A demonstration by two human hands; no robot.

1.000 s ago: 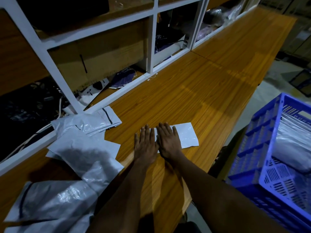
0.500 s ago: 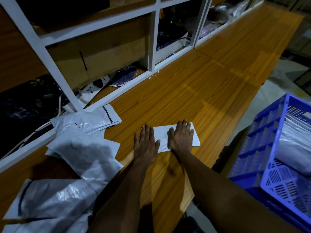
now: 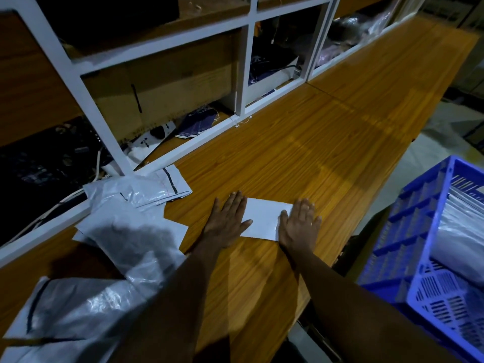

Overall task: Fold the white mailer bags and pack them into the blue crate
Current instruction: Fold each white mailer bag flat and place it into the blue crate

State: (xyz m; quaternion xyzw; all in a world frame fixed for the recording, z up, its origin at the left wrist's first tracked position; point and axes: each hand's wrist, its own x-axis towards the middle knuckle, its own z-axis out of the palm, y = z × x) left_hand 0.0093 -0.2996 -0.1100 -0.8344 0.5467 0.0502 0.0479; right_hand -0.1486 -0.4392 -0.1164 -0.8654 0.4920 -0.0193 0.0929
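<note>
The bag (image 3: 263, 218) lies on the counter (image 3: 314, 158), long axis left to right. The left hand (image 3: 227, 218) and right hand (image 3: 298, 224) press flat on its ends. The crate (image 3: 403, 231) stands to the right, nearer the right hand.

I count one folded white mailer bag (image 3: 263, 218) mid-frame and two hands on it, my left hand (image 3: 226, 221) and my right hand (image 3: 298, 224). One blue crate (image 3: 408, 231) sits at the right edge. The loose mailer bags (image 3: 125, 231) at lower left overlap too much to count.

It is a packing room — mailer bags (image 3: 125, 231) piled beside stocked shelving (image 3: 245, 61), blue crate (image 3: 419, 258).
</note>
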